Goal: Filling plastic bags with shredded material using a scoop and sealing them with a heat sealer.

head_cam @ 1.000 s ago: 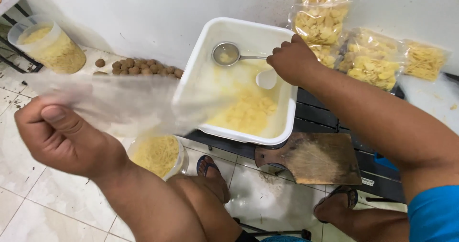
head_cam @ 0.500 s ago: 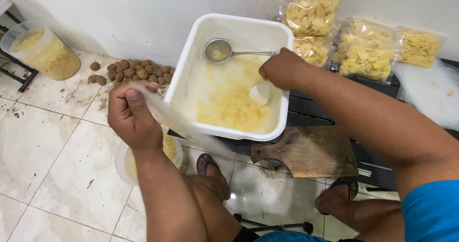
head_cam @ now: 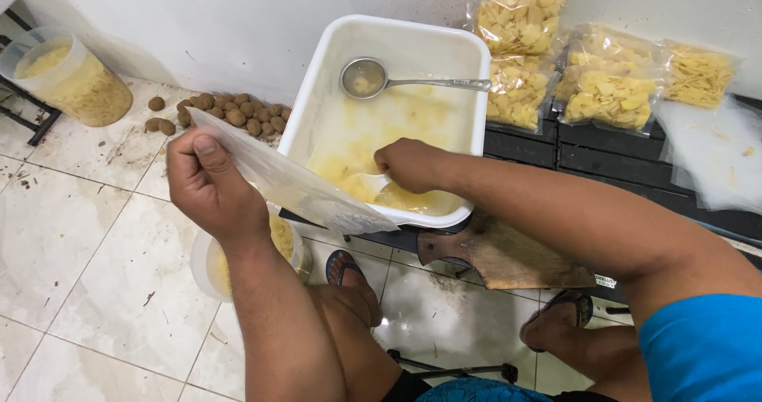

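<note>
1. Left hand [head_cam: 213, 186] has its fingers pinched shut on a clear plastic bag [head_cam: 294, 184], held over the near-left edge of the white tub [head_cam: 333, 92].
2. Right hand [head_cam: 409, 164] is closed around a small white scoop [head_cam: 367, 186], inside the tub among yellow chips [head_cam: 381, 132].
3. Metal ladle [head_cam: 373, 76] lies at the tub's far end.
4. Floor: pale tiles [head_cam: 87, 243], dirty; brown tubers [head_cam: 230, 112] along the white wall [head_cam: 198, 13].
5. Filled chip bags [head_cam: 603, 92] lie far right on dark crates [head_cam: 611, 164]; a plastic jar [head_cam: 75, 84] stands far left.
6. Wooden board [head_cam: 508, 251] is near the tub.
</note>
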